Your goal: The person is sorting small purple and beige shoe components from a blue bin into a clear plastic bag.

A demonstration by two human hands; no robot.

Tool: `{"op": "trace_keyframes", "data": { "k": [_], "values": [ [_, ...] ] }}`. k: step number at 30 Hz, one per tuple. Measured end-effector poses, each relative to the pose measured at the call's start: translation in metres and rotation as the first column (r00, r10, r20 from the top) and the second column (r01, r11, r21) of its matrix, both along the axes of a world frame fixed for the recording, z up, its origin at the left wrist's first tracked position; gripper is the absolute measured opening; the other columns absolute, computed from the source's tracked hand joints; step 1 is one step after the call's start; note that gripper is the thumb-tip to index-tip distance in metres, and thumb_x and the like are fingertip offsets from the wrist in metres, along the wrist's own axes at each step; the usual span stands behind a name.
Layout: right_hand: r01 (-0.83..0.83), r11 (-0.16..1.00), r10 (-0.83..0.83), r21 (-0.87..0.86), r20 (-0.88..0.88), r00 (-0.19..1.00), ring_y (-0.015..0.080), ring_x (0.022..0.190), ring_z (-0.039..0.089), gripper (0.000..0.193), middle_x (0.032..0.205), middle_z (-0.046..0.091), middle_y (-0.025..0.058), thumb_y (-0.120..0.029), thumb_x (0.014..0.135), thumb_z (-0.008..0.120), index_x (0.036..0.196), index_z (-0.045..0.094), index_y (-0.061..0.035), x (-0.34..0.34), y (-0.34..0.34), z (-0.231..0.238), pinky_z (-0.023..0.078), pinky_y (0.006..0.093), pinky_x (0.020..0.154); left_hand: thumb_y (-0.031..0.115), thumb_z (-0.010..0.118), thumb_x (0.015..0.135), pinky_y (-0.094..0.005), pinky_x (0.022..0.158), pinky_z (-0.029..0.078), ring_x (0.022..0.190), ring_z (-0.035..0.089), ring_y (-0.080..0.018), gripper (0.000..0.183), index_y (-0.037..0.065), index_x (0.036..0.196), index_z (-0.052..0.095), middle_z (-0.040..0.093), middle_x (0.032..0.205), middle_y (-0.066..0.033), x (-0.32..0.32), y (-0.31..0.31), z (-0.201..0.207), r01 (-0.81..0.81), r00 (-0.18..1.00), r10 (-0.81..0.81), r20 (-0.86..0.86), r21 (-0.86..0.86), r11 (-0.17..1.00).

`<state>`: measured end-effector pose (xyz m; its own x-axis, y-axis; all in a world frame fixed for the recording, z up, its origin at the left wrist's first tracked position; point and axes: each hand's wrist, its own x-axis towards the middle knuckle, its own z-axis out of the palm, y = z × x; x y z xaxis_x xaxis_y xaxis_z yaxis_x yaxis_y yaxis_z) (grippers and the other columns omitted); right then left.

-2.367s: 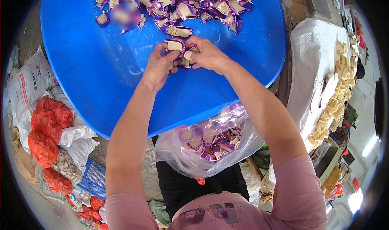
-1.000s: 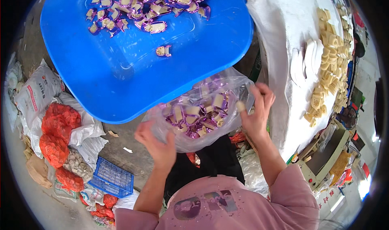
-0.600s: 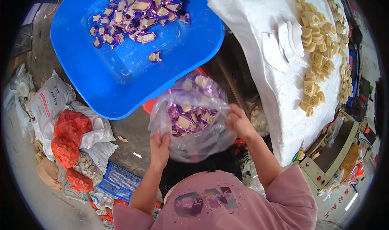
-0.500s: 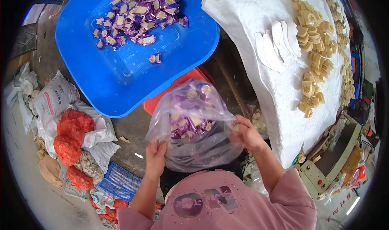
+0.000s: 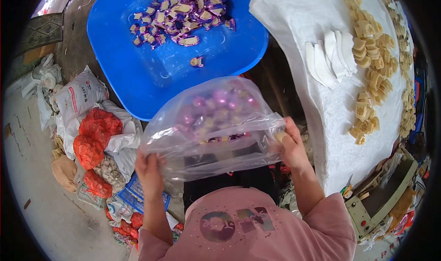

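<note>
A clear plastic bag (image 5: 183, 144) is stretched sideways between my two hands in front of my body. Inside it lies a heap of small shiny purple-and-cream pieces (image 5: 216, 107), seen through the film. My left hand (image 5: 150, 169) grips the left end of the bag's mouth, its fingers closed on the film. At the right end, my right hand (image 5: 291, 144) pinches the rim with the thumb on top. Just beyond the bag, a big blue plastic tub (image 5: 151, 84) holds many more such purple pieces (image 5: 183, 13), with one lying apart.
To the right, a white-covered surface (image 5: 321, 123) carries rows of cream-coloured moulded pieces (image 5: 372, 68) and several curved white strips (image 5: 330, 59). White sacks (image 5: 82, 91), red bags (image 5: 97, 130) and a blue crate (image 5: 142, 194) stand at left. A beige machine (image 5: 379, 192) sits lower right.
My hands have moved apart, pulling the bag's mouth wide and flatter. The left hand went left and the right slightly right. The surroundings have shifted right in the view.
</note>
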<state>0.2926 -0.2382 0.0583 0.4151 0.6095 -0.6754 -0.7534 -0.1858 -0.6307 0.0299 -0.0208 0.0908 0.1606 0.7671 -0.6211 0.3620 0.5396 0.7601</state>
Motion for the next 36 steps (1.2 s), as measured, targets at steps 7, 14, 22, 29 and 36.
{"op": "trace_keyframes", "data": {
  "k": [7,14,22,29,36],
  "values": [
    [-0.015,0.932,0.345,-0.361,0.878,0.332,0.0143,0.072,0.05,0.032,0.082,0.051,0.0077,-0.008,0.082,0.056,0.113,0.051,-0.0023,0.015,0.045,0.039,0.041,0.0286,0.063,0.01,0.055,0.085,-0.0353,0.09,0.037,0.104,0.048,-0.0219,0.053,0.003,0.134,0.035,0.046,0.114,-0.0101,0.02,0.03,0.007,0.567,0.823,-0.361,-0.439,0.681,0.465],
    [-0.557,0.527,0.651,-0.641,0.726,-0.219,0.0285,0.108,0.047,0.032,0.116,0.056,0.0044,-0.02,0.067,0.073,0.097,0.067,-0.0127,0.0,0.151,0.047,0.029,0.0536,0.096,0.01,0.059,0.075,-0.0449,0.08,0.046,0.094,0.057,-0.032,0.043,0.008,0.119,0.055,0.057,0.1,-0.0154,0.055,0.0,-0.033,0.938,0.089,-0.904,-0.418,0.339,-0.065],
    [-0.334,0.394,0.7,-0.856,0.515,-0.495,0.0234,0.117,0.044,0.03,0.108,0.061,0.0001,-0.015,0.065,0.071,0.094,0.069,-0.0167,0.026,0.169,-0.029,0.015,0.0685,0.102,0.007,0.052,0.081,-0.0445,0.082,0.048,0.094,0.058,-0.0339,0.035,0.008,0.116,0.057,0.06,0.098,-0.0165,0.045,0.004,-0.051,0.947,-0.285,-0.956,0.062,0.171,-0.271],
    [-0.289,0.812,0.544,-0.507,0.837,0.058,0.0314,0.112,0.048,0.058,0.116,0.054,0.0141,-0.017,0.069,0.074,0.124,0.054,-0.0152,0.088,0.249,-0.013,0.039,0.0428,0.097,0.004,0.059,0.08,-0.0284,0.071,0.049,0.081,0.063,-0.0213,0.027,0.006,0.106,0.061,0.065,0.099,-0.0101,0.11,0.163,-0.075,0.646,0.668,-0.704,0.241,0.282,0.709],
    [0.034,0.734,0.678,-0.678,0.729,-0.097,0.0445,0.117,0.039,0.08,0.142,0.023,0.0206,-0.015,0.066,0.077,0.137,0.04,-0.0207,0.118,0.306,-0.153,0.038,0.0465,0.1,0.025,0.076,0.069,-0.0528,0.101,0.032,0.128,0.025,-0.0437,0.079,0.029,0.137,0.037,0.022,0.144,-0.02,0.135,0.29,-0.231,0.768,0.616,-0.432,-0.659,0.381,0.515]
  ]
}}
